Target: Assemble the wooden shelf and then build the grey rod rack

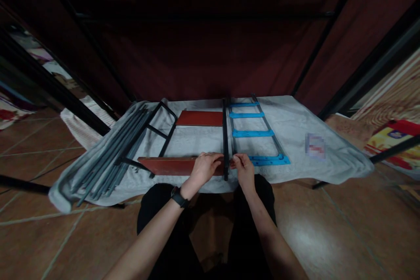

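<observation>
My left hand [204,167] is curled over the right end of a reddish-brown board [167,165] lying on a grey cloth [295,140]. Right beside it, my right hand [243,166] pinches something small against a black metal bar [225,135] that runs away from me. What it pinches is hidden by the fingers. A second reddish-brown board [200,118] lies further back, touching the same bar. A black wristband sits on my left wrist.
A ladder-like frame with blue cross plates [252,133] lies right of the bar. Several grey tubes [114,153] and a black bent frame [164,131] lie on the cloth's left. Black frame legs stand at both sides on a brown tiled floor. A colourful box [393,138] lies far right.
</observation>
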`<act>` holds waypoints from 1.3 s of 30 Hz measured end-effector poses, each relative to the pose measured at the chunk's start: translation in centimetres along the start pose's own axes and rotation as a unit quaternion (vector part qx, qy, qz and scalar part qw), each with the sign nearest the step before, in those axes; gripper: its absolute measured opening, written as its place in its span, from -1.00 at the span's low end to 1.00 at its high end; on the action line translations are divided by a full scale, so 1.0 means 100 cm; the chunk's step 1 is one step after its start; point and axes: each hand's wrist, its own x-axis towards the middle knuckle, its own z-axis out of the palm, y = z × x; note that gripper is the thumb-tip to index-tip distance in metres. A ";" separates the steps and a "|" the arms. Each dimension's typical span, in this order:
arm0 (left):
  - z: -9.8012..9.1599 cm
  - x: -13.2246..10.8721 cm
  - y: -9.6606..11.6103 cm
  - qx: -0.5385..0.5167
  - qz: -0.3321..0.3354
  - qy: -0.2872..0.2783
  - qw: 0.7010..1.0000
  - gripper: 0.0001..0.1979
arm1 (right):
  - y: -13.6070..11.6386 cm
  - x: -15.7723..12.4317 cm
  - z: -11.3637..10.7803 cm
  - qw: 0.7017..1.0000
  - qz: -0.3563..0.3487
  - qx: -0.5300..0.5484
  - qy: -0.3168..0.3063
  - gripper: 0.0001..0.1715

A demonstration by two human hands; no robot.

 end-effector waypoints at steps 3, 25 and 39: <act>-0.003 -0.001 0.004 0.001 -0.021 -0.012 1.000 -0.66 | -0.004 0.002 -0.002 1.000 -0.005 -0.016 -0.023 -0.67; -0.006 0.005 0.004 0.007 -0.027 -0.020 0.999 -0.67 | -0.004 0.009 -0.007 0.994 -0.040 -0.062 -0.085 -0.69; -0.003 0.008 0.004 0.023 -0.030 -0.013 0.999 -0.70 | -0.006 0.007 0.000 0.943 -0.114 -0.309 -0.048 -0.50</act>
